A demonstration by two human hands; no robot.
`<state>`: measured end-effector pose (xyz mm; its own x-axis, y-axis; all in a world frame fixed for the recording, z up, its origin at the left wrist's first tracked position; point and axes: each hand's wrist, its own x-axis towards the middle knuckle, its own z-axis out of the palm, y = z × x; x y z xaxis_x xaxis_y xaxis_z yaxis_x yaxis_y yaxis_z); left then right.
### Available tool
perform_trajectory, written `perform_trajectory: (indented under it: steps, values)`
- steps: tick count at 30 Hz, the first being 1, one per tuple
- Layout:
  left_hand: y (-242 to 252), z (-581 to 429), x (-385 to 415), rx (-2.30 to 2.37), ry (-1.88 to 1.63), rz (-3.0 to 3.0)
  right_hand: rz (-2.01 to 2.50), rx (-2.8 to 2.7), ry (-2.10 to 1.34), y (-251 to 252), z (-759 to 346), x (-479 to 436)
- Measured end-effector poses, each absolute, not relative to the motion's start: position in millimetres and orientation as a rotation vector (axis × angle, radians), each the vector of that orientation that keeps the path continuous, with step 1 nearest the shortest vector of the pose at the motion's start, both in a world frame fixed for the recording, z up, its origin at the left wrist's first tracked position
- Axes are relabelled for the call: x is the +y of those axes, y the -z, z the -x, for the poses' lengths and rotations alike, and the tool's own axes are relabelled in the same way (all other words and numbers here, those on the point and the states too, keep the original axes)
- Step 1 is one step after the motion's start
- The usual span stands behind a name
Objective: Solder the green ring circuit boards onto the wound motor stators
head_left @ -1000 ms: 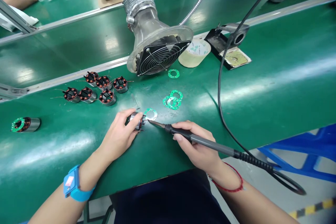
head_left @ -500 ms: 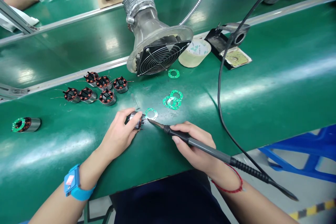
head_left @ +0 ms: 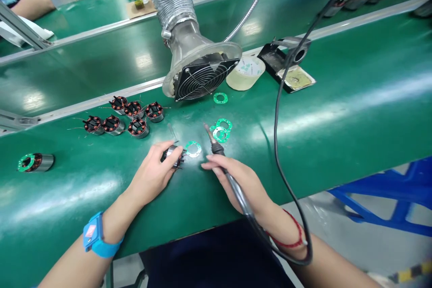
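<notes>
My left hand [head_left: 157, 162] is closed round a motor stator [head_left: 173, 156] lying on its side on the green bench, its wire ends facing right. Just right of the stator lies a green ring-shaped circuit board [head_left: 199, 149]. My right hand [head_left: 238, 180] holds a soldering iron [head_left: 220, 149], its tip pointing up and away, apart from the stator and close to a small pile of ring boards [head_left: 227, 125]. Part of the iron's handle is behind my fingers.
Several wound stators [head_left: 137, 128] stand at the back left, and one stator with a board [head_left: 42, 162] lies far left. A fume extractor hood [head_left: 202, 72] overhangs the bench beside a tape roll [head_left: 245, 78] and iron stand [head_left: 286, 65]. The iron's cable [head_left: 277, 130] loops at right.
The soldering iron's tip has swung away from the stator, rightwards and up, and the handle has turned steeper in my right hand. My left hand keeps its hold on the stator.
</notes>
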<state>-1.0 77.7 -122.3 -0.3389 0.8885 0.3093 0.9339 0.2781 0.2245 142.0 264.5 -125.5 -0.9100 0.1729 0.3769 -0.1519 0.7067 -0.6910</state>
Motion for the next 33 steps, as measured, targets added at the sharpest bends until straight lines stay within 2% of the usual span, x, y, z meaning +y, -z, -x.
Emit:
perform_trajectory:
  steps: [6,13,17,21,27,29,33]
  values:
    - [122,1,77,-2.401,0.558,1.735,-0.101,-2.681,-0.724,131,-132,255]
    - [121,0,78,-2.430,0.618,1.727,-0.136,-2.703,-0.711,133,-131,252]
    - [112,-5,80,-2.636,0.911,1.545,0.065,-2.590,-0.870,130,-133,253]
    - [100,-15,80,-2.826,1.202,1.364,0.362,-2.453,-1.220,123,-134,248]
    - [101,-23,77,-2.943,1.495,1.373,0.433,-2.012,-1.633,113,-126,234]
    - [106,-23,78,-2.891,1.415,1.481,0.371,-1.952,-1.756,111,-122,233]
    - [108,-20,83,-2.807,0.987,1.669,0.107,-2.150,-1.832,109,-117,235]
